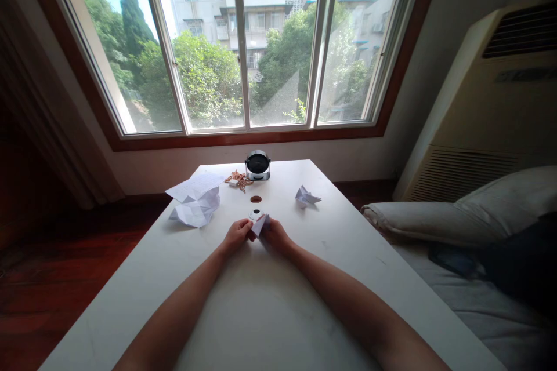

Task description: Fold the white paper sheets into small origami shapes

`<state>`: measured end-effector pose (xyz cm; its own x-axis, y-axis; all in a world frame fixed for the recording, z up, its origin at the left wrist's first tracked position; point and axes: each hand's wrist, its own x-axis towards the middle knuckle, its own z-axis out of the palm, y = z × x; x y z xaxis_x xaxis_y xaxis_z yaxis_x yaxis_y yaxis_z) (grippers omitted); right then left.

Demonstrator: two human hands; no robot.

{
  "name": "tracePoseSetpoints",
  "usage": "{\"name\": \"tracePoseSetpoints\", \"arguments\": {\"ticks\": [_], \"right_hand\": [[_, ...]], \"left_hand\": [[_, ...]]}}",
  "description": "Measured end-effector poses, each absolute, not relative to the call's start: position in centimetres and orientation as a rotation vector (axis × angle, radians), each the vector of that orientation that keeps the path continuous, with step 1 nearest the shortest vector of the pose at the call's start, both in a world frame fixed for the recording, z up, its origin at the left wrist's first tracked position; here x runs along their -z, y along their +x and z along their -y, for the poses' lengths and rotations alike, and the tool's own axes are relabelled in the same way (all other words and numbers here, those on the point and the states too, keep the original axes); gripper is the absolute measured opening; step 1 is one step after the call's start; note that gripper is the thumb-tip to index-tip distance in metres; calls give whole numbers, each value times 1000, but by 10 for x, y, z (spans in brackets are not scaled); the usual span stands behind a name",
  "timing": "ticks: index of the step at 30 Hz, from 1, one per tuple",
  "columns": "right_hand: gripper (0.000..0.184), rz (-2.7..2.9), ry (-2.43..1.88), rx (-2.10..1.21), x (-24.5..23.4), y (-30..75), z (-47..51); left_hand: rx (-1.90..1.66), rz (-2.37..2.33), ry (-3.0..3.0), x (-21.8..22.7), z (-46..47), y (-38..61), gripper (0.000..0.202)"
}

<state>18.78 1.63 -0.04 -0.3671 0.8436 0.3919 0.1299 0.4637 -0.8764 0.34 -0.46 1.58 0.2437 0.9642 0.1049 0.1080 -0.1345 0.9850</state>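
Both of my hands meet near the middle of the white table. A small folded piece of white paper is pinched between them. My left hand grips its left side with closed fingers. My right hand holds its right side, fingers also closed. Just beyond the paper lies a small white round object with a dark centre.
A folded paper figure sits to the right. Crumpled and loose white sheets lie at the left. A small dark fan, tangled cord and a brown disc are farther back. A bed with a pillow borders the table's right.
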Motion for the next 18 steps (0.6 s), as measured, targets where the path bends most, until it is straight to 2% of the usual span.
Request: {"name": "tracePoseSetpoints", "arguments": {"ticks": [14, 18], "right_hand": [[10, 1787, -765, -912, -4, 190, -15], [15, 1790, -754, -962, -5, 192, -14]], "left_hand": [[-1109, -1014, 1399, -13, 2, 3, 32], [-1119, -981, 1397, -12, 1, 3, 31]]}}
